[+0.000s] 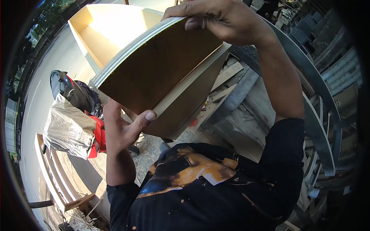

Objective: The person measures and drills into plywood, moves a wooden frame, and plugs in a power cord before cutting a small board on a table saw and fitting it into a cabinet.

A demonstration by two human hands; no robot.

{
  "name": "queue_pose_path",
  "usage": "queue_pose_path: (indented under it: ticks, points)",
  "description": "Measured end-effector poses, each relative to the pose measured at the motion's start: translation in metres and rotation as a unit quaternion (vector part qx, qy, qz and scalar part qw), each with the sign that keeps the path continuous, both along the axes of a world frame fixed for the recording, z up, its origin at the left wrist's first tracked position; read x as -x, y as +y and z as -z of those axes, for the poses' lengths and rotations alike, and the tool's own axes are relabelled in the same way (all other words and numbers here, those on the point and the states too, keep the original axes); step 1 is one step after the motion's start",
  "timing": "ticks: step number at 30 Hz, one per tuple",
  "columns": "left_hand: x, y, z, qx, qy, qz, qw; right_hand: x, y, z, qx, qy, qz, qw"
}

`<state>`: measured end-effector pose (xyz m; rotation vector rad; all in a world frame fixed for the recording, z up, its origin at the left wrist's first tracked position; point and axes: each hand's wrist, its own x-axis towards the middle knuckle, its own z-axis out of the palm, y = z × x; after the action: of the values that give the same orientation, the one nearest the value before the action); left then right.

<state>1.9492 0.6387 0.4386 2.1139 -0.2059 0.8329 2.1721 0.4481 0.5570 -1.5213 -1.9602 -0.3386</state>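
- Both hands are seen raised in front of the camera, gripping a plywood box (162, 77) that is tilted and held in the air.
- At the lower edge, the left hand (125, 129) is closed on the box's bottom corner, with the thumb pressed against the brown inner face.
- At the top, the right hand (216, 19) is curled over the upper rim, the fingers hooked across the layered edge of the board.
- Below the arms, a black shirt (216, 192) marked with orange and pale stains is visible.
- A slip is judged possible: the box is carried only at two opposite edges, so a loosened thumb or fingers could let it swing or drop.
- Behind the left arm, a parked motorbike (73, 92) is seen, partly covered by a grey cloth (67, 129).
- To the lower left, a long wooden frame (52, 173) is laid on the ground, with sticks and offcuts beside it.
- To the right, scrap timber (227, 81) and curved metal strips (320, 127) are piled; a dropped box could land among them.
- Farther off, a larger open plywood cabinet (104, 30) is set in bright sunlight near the road.
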Motion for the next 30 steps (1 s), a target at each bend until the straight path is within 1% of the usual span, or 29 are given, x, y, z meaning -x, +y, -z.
queue_pose_path:
  ticks: [1,2,3,4,5,6,8,10,14,16,17,19,21,23,24,27,30]
  points:
    - [-0.001,-0.005,0.001,0.000,-0.001,0.005,1.000,-0.001,0.000,0.000,-0.004,0.007,-0.011,1.000]
    - [-0.002,-0.010,0.001,0.017,-0.001,-0.014,1.000,0.010,-0.006,-0.007,0.010,0.002,0.016,1.000]
    - [-0.005,-0.013,0.001,0.033,-0.002,-0.034,0.999,0.005,-0.005,-0.004,0.009,-0.001,0.020,1.000]
    - [-0.009,-0.011,0.006,0.018,-0.046,-0.015,0.999,-0.002,-0.002,0.003,-0.003,0.035,-0.016,0.999]
    - [-0.011,-0.013,0.004,0.017,-0.048,-0.011,0.999,-0.005,0.001,0.005,-0.015,0.071,-0.051,0.996]
    - [-0.012,-0.017,0.002,0.023,-0.068,-0.019,0.997,-0.007,0.000,0.004,-0.018,0.070,-0.048,0.996]
    - [-0.010,-0.020,0.002,0.029,-0.085,-0.024,0.996,-0.006,-0.001,0.001,-0.031,0.014,-0.058,0.998]
    - [-0.007,-0.019,0.002,0.061,-0.045,-0.024,0.997,-0.008,0.000,0.003,-0.038,0.012,-0.058,0.998]
    - [-0.010,-0.021,0.002,0.060,-0.080,-0.039,0.994,-0.005,-0.006,0.001,-0.027,0.022,-0.044,0.998]
    - [-0.008,-0.014,0.003,0.012,-0.086,-0.036,0.996,-0.004,-0.008,0.001,-0.031,0.040,-0.045,0.998]
    - [-0.008,-0.015,0.001,0.012,-0.086,-0.036,0.996,-0.003,-0.007,0.002,-0.036,0.057,-0.048,0.997]
    - [-0.005,-0.019,-0.006,0.109,-0.066,-0.050,0.991,-0.013,-0.002,0.012,-0.050,0.058,-0.065,0.995]
    - [-0.010,-0.012,0.001,0.063,-0.054,-0.036,0.996,-0.017,0.001,0.011,-0.065,0.053,-0.086,0.993]
    - [-0.011,-0.012,0.000,0.042,-0.066,-0.022,0.997,-0.015,-0.006,0.006,-0.028,0.025,-0.058,0.998]
    - [-0.012,-0.014,0.000,0.042,-0.064,-0.024,0.997,-0.015,-0.006,0.005,-0.046,-0.006,-0.055,0.997]
    - [-0.015,-0.018,-0.002,0.072,-0.067,-0.030,0.995,-0.015,-0.008,0.003,-0.021,0.004,-0.053,0.998]
    - [-0.015,-0.017,-0.002,0.039,-0.070,-0.024,0.997,-0.017,-0.004,0.006,-0.023,0.020,-0.068,0.997]
